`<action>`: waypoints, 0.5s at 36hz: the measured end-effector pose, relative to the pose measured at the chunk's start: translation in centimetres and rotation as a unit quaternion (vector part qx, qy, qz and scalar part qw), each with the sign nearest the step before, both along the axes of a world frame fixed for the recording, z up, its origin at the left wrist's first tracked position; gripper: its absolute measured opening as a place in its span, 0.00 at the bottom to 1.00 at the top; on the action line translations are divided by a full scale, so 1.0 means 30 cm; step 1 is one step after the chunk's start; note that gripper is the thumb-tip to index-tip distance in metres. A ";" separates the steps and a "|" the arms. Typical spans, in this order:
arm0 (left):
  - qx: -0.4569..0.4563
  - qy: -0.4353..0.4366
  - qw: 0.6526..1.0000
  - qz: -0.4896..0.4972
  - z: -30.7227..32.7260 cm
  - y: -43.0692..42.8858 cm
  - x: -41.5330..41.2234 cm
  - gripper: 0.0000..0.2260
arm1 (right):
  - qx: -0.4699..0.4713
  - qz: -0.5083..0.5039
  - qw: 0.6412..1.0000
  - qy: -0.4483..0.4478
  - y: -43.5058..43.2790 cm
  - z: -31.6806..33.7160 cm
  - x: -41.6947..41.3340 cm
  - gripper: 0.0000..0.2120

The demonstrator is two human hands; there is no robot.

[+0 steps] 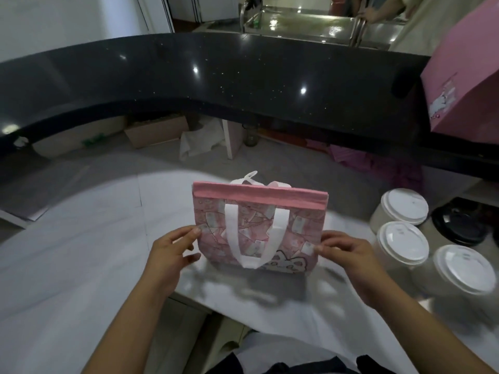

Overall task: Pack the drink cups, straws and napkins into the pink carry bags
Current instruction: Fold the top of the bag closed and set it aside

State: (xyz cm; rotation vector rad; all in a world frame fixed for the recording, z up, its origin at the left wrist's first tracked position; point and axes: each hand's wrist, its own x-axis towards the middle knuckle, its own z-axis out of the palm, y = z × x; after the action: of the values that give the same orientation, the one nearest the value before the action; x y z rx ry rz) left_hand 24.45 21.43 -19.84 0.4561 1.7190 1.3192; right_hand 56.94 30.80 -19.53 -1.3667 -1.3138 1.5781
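The left hand [168, 255] and right hand [348, 255] are well apart, each clamped on one side of a pink bag [305, 228]. The left hand pinches the bag's left edge between thumb and fingers. The right hand pinches the right edge the same way.

The bag is held upright and flat between them, over the middle of the pale surface [81, 238]. Whether its bottom rests on the surface or hangs just above it cannot be told. One white handle [256, 238] hangs down over the near face, and a second one shows above the top hem behind.

To the right of the bag, three cups with white lids stand on the surface in a row, one nearest [463, 268], one in the middle [402, 242] and one farthest [405, 202]. A black lid [459, 225] lies just beyond them at the right.

Farther off a black ledge [243, 82] curves across the view. A pink box [464, 76] sits at its right end. Behind it is a steel sink [297, 22].
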 end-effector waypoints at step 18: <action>0.081 -0.071 0.989 0.102 -0.075 0.031 0.022 0.14 | 0.042 0.131 0.990 0.022 0.094 0.213 -0.045 0.11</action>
State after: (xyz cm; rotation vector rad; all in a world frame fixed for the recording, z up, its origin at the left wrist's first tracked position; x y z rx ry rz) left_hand 25.12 22.36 -22.09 0.2738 1.5792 1.6071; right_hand 55.57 33.62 -13.15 -1.1364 -1.5651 1.6923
